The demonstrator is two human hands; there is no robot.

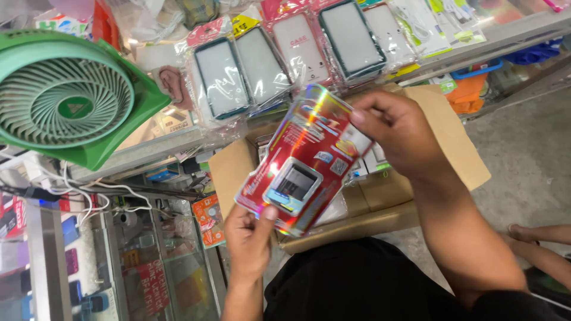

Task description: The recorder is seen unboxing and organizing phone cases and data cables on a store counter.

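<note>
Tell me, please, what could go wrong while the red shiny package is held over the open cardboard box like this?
The red holographic package is pinched only at its ends, by the left hand below and the right hand above, so it might slip into the cardboard box. The hanging phone cases sit close behind the right hand and could be knocked. The green fan leans near tangled white cables, which may snag.
</note>
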